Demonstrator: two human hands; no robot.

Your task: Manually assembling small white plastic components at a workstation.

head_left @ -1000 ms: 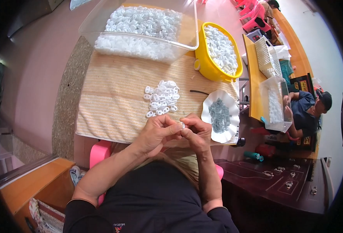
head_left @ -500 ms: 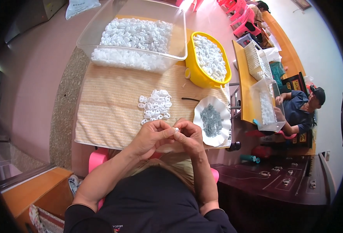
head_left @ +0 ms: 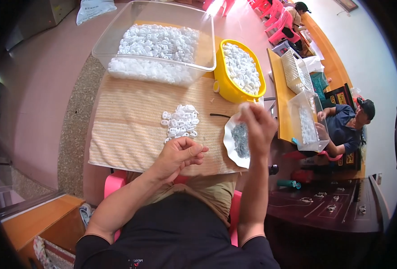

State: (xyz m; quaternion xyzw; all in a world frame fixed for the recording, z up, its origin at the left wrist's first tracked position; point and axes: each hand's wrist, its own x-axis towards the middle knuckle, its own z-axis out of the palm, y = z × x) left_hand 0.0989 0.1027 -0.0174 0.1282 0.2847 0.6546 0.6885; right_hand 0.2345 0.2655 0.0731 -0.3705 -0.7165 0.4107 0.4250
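L hand [head_left: 182, 155] pinched narrow, contents unclear, by white pcs [head_left: 180, 121], R hand [head_left: 259, 123] blurred, can't tell grip, blocking plate [head_left: 228, 142] R side, yellow tub [head_left: 226, 92] beyond, clear bin [head_left: 207, 45] far L

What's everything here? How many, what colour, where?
Clear plastic bins: two, colourless, far end of towel and at side table
Oval tub: one, yellow, right of larger bin
Small pieces: uncountable, white, in bins, tub, towel pile
Striped towel: one, beige, centre
Scalloped dish: one, white, towel's right side
Tiny pieces: uncountable, grey, in dish
Thin strip: one, black, left of dish
Perforated basket: one, white, side table
Chairs: several, pink, upper right
Bag: one, white, upper-left floor
Co-workers: two, navy and tan tops, right
Left hand: one, bare, near pile
Right hand: one, bare, blurred over dish
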